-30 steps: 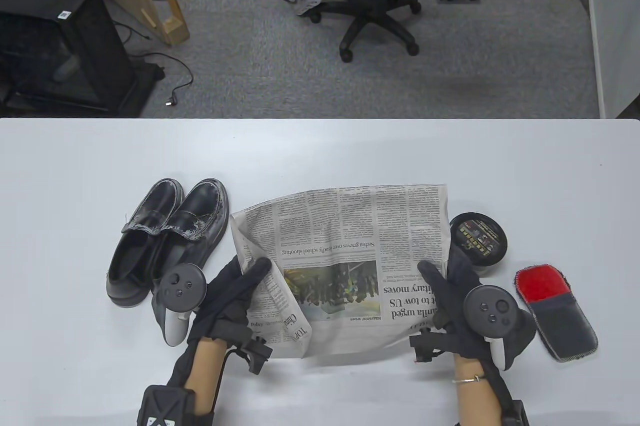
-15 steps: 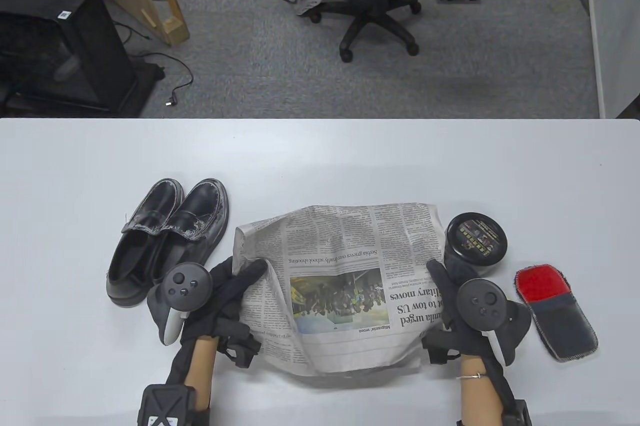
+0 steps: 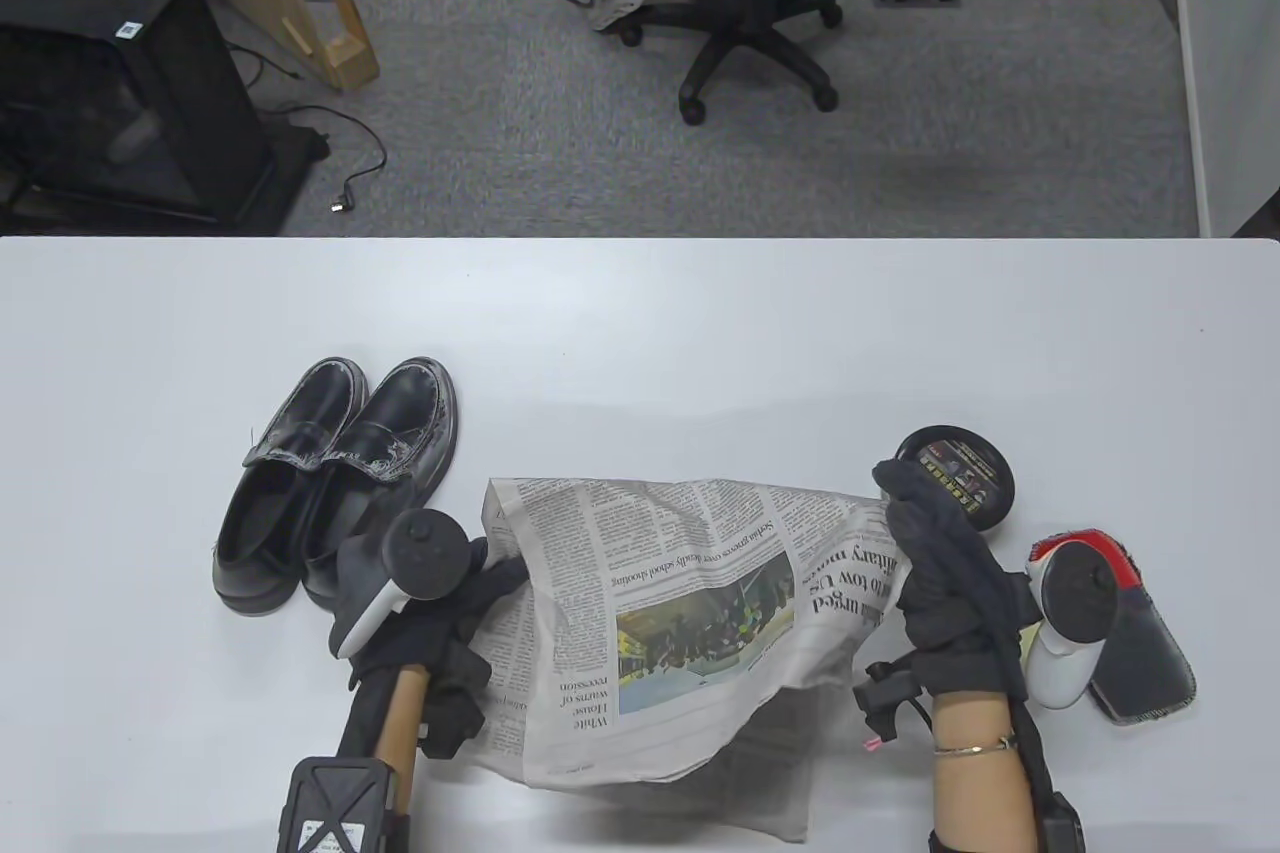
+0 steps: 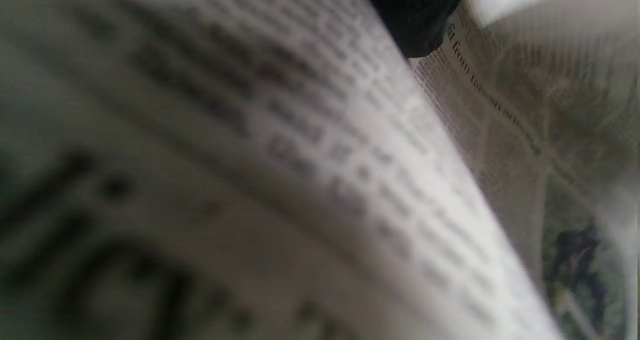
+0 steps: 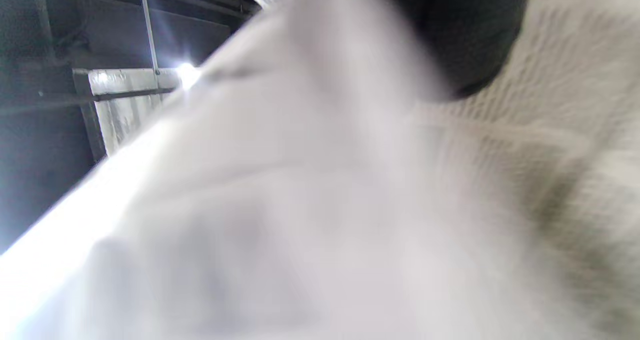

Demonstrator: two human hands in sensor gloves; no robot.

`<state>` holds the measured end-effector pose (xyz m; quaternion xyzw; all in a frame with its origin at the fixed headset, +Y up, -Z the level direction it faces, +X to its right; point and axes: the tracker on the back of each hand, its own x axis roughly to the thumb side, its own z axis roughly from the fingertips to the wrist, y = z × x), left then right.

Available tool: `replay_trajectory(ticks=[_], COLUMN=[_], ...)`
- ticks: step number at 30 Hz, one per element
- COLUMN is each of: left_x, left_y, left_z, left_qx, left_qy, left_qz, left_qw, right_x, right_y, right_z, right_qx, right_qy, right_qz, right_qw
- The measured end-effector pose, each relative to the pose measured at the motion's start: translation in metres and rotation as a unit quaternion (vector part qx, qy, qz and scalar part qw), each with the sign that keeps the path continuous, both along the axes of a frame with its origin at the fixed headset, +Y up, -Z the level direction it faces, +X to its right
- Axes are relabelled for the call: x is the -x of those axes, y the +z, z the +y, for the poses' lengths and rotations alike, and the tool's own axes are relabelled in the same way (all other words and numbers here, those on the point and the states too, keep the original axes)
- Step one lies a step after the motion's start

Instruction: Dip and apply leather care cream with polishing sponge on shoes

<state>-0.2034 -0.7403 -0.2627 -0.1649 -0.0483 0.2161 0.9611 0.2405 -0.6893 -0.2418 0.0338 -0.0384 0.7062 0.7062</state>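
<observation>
White table [image 3: 640,323], wide, bare at far side. Printed newspaper sheet [image 3: 680,593] lifted off it at near centre, sagging in the middle, gripped at both side edges. Pair of black leather loafers [image 3: 330,478] standing side by side at left, toes pointing far, pale scuffing on the uppers, just beside the paper's left edge. Left hand [image 3: 440,618] clenched on left edge of the sheet; right hand [image 3: 935,573] clenched on right edge, raised. Dark grey polishing sponge with red pad [image 3: 1130,638] lying flat at far right, partly behind the right hand's tracker. Round black cream tin with printed lid [image 3: 960,478] just beyond right hand, lid on; contents not visible. Shoes empty inside, as far as seen.

Wrist views blurred, filled with newsprint; nothing further readable.

Risks, as judged: sheet swinging or right hand sweeping sideways could knock the tin or drag the sponge; thin paper under two-sided pull could tear; laid crooked, could leave the shoes standing on bare table.
</observation>
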Motion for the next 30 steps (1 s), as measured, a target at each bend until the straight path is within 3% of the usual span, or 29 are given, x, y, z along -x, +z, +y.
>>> replay_trajectory(ticks=[2, 5, 12, 17, 20, 22, 25, 26, 29, 30], left_x=[-0.001, 0.001, 0.005, 0.005, 0.006, 0.004, -0.003, -0.007, -0.019, -0.024], left_y=[0.003, 0.007, 0.008, 0.009, 0.009, 0.01, 0.013, 0.015, 0.024, 0.028], left_z=[-0.001, -0.002, -0.025, -0.035, -0.037, -0.036, -0.029, -0.023, -0.006, -0.003], left_qx=[-0.001, 0.013, 0.077, 0.098, 0.099, 0.09, 0.072, 0.058, 0.0, -0.018], left_qy=[-0.038, -0.031, 0.022, 0.063, 0.072, 0.06, 0.032, 0.011, -0.1, -0.131], left_qz=[-0.012, -0.029, -0.02, 0.031, 0.04, 0.044, 0.035, 0.028, -0.018, -0.032], left_qw=[0.999, 0.999, 0.997, 0.993, 0.992, 0.993, 0.996, 0.998, 0.995, 0.991], right_x=[0.008, 0.017, 0.049, 0.069, 0.081, 0.09, 0.107, 0.111, 0.117, 0.117], right_y=[-0.009, -0.02, -0.055, -0.071, -0.066, -0.055, -0.025, -0.012, 0.012, 0.016], right_z=[-0.002, -0.005, -0.039, -0.068, -0.066, -0.058, -0.051, -0.052, -0.062, -0.065], right_qx=[0.011, 0.017, 0.089, 0.132, 0.116, 0.09, 0.055, 0.051, 0.055, 0.057], right_qy=[-0.071, -0.077, 0.069, 0.232, 0.352, 0.434, 0.56, 0.602, 0.679, 0.689], right_qz=[0.028, 0.06, 0.047, 0.018, 0.035, 0.083, 0.18, 0.211, 0.264, 0.27], right_qw=[0.997, 0.995, 0.993, 0.963, 0.928, 0.893, 0.807, 0.768, 0.683, 0.67])
